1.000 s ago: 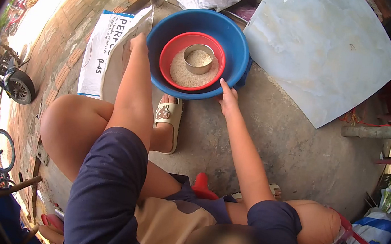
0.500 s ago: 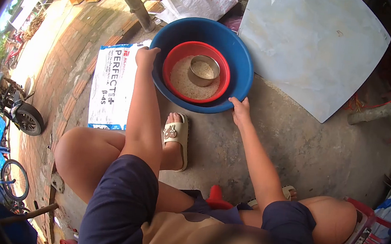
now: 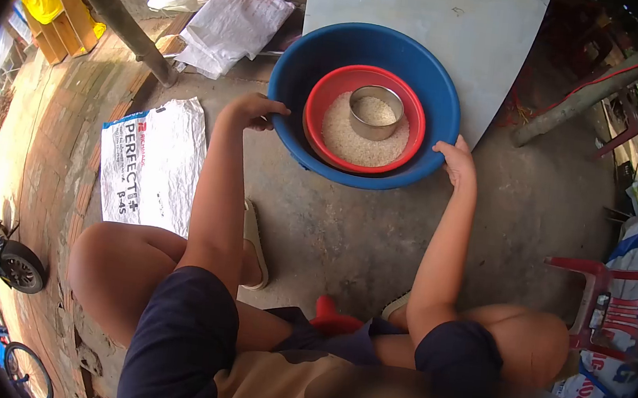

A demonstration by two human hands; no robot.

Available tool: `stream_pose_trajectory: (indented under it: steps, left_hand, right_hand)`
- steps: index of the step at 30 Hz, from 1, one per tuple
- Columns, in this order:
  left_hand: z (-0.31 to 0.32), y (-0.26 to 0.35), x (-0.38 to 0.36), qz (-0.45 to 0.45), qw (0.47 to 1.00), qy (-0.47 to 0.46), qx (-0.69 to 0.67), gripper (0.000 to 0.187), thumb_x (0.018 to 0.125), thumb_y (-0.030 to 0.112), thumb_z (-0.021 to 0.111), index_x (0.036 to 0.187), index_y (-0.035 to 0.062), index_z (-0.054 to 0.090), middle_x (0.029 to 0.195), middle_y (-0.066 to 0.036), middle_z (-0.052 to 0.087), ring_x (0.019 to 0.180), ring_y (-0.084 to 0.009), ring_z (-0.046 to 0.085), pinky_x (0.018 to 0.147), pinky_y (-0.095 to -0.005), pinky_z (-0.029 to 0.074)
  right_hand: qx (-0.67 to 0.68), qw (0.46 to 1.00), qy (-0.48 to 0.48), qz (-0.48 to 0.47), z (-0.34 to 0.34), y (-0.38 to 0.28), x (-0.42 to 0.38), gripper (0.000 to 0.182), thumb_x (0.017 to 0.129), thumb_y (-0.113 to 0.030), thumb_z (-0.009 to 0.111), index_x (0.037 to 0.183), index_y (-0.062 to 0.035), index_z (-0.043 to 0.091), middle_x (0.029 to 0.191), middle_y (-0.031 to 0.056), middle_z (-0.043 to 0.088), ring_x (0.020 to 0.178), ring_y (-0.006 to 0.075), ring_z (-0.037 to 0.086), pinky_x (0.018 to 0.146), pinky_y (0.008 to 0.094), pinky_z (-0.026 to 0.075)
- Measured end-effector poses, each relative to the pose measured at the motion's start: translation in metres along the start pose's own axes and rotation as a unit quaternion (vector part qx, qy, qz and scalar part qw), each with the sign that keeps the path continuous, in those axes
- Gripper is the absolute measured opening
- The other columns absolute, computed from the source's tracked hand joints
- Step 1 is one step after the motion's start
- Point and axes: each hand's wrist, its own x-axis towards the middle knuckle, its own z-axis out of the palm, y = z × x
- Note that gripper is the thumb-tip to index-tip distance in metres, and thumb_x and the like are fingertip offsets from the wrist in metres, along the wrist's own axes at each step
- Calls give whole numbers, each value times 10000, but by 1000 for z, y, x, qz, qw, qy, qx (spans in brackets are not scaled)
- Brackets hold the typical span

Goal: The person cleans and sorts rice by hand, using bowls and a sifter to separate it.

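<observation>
A large blue basin (image 3: pixel 283 129) is in front of me, gripped at its rim by both hands. My left hand (image 3: pixel 254 110) is closed on the left rim, with the thumb over the edge. On the lower right rim, my right hand (image 3: pixel 457 161) holds on with its fingers mostly beneath the edge. Inside the basin is a smaller red bowl (image 3: pixel 315 113) with pale rice grains (image 3: pixel 348 141) in it. A round metal cup (image 3: pixel 373 131) sits upright on the grains and also contains some.
A white printed sack (image 3: pixel 152 170) lies on the floor at the left. Behind the basin is a pale flat board (image 3: pixel 425 6), with a whitish woven sack (image 3: pixel 232 27) beside it. A post (image 3: pixel 113 10) stands at the far left; a red plastic chair (image 3: pixel 595 306) is at the right.
My view has turned, so the surroundings are shifted in the picture. The blue basin now appears farther right relative to the board and the printed sack, with both hands still on its rim.
</observation>
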Motion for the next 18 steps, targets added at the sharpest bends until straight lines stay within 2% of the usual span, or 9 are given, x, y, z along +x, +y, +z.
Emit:
stream_pose_trajectory:
  steps: [3,5,8,11,12,13,15,17,18]
  left_hand:
    - [98,-34,38,-76,981,-174,-49,242,697,286,759,818,119,632,711,-12,616,554,-97,572,499,-220,447]
    - [170,-67,54,-91,971,-198,-96,250,687,281,765,822,115,635,717,-8,615,557,-104,558,524,-224,466]
    - [227,-62,34,-64,952,-294,-63,363,682,334,769,909,80,643,772,-38,639,633,-147,597,606,-278,507]
    - [225,-23,29,-77,923,-368,81,511,685,423,757,1010,49,631,872,-82,649,746,-191,625,655,-294,511]
    - [219,-13,35,-88,893,-410,164,597,683,471,749,1069,34,620,951,-112,649,828,-216,636,679,-302,511]
    - [210,-12,48,-60,913,-356,189,666,677,499,744,1131,37,590,1035,-138,624,912,-237,617,708,-314,508]
    - [187,-18,72,17,966,-197,165,783,659,502,753,1272,97,483,1253,-169,490,1114,-287,509,835,-372,456]
    - [186,-26,71,60,987,-92,118,855,649,478,767,1352,153,406,1386,-176,382,1232,-316,421,934,-418,408]
    - [189,-30,61,27,975,103,195,839,655,422,771,1362,185,388,1415,-153,339,1240,-323,413,955,-430,399]
  right_hand:
    - [-54,997,30,44,-71,22,-15,495,669,-26,607,1143,-72,472,1031,107,588,931,242,576,782,431,465]
    - [-89,988,52,115,-111,49,-21,566,667,3,616,1200,-86,447,1070,109,589,926,257,596,777,470,490]
    - [-328,882,26,336,-160,91,-34,644,713,-66,718,1277,-66,408,1145,183,568,931,299,611,768,455,503]
    - [-480,821,-6,310,-220,204,16,629,731,-122,722,1281,-72,421,1166,196,563,880,315,623,788,428,498]
    - [-422,862,117,255,-210,201,20,600,746,-172,711,1270,-80,435,1183,189,553,931,321,604,823,423,482]
    - [-355,883,237,196,-192,188,22,575,761,-222,701,1260,-88,450,1199,182,544,983,327,585,858,419,466]
    - [-346,829,435,57,-109,96,-16,529,777,-314,653,1238,-117,486,1249,149,508,1171,354,459,965,476,382]
    - [-371,855,364,7,-81,75,-15,536,783,-322,636,1255,-148,452,1272,121,473,1189,338,428,966,448,385]
    - [-361,876,319,34,-70,75,-11,547,785,-317,633,1268,-147,441,1287,119,461,1201,340,421,978,458,377]
